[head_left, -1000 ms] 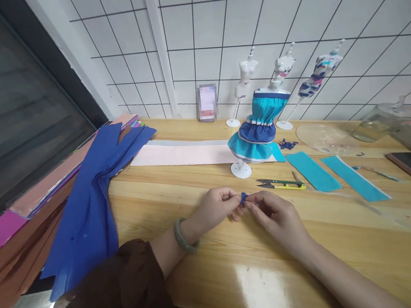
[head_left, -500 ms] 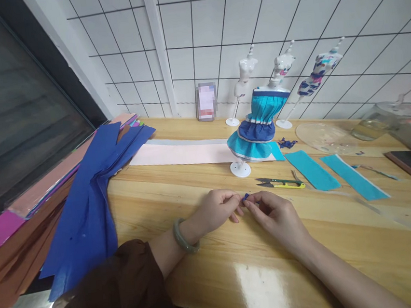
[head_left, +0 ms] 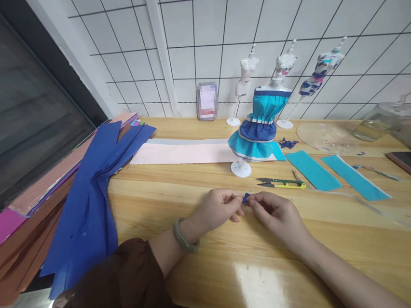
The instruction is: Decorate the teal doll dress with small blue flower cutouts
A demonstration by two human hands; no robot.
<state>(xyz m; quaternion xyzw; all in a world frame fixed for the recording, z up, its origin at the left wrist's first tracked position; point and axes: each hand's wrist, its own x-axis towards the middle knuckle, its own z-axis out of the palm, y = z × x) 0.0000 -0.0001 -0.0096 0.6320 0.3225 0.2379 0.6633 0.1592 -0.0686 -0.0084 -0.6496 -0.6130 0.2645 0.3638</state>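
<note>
Between my fingertips is a small piece of dark blue crepe paper (head_left: 246, 198), twisted or folded; its full shape is partly hidden. My left hand (head_left: 219, 206), with a greenish bangle on the wrist, pinches its left side. On its right side my right hand (head_left: 274, 210) pinches it between thumb and forefinger. Just beyond my hands lie thread snips (head_left: 283, 183) with yellow and green handles. Behind them a small mannequin on a white stand wears a tiered turquoise and blue paper dress (head_left: 261, 127).
Long blue crepe paper strips (head_left: 91, 179) lie at left over brown and pink sheets. A pale pink strip (head_left: 180, 154) runs behind my hands. Turquoise pieces (head_left: 312, 169) lie at right. Small blue scraps (head_left: 289, 143), more mannequins (head_left: 247, 75), a phone (head_left: 207, 101) and a clear cup (head_left: 373, 121) stand farther back.
More of the blue paper piece now shows between my fingertips, and it looks turned or spread a little. Both hands stay in nearly the same place.
</note>
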